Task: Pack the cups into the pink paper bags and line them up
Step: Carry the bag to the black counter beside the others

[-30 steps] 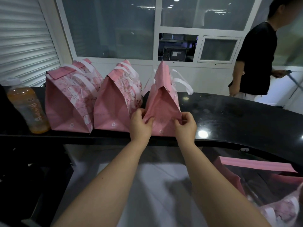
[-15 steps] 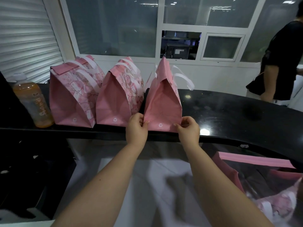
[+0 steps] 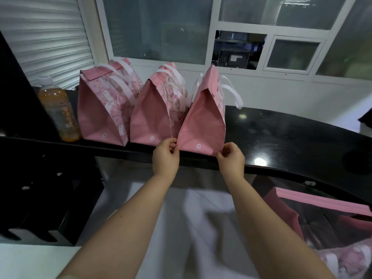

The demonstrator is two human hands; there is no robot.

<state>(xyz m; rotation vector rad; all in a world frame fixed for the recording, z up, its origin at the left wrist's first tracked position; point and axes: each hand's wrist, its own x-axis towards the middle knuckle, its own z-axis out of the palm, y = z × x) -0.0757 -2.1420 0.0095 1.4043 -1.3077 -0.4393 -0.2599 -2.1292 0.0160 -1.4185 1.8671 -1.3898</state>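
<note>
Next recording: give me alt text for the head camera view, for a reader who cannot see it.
A person's left hand and right hand pinch the bottom corners of the right pink bag, which stands on a black counter beside the middle bag and left bag. An orange drink bottle stands at the row's left end.

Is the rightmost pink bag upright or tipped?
Upright: the rightmost pink bag stands on its base on the counter; left hand and right hand pinch its corners.
</note>
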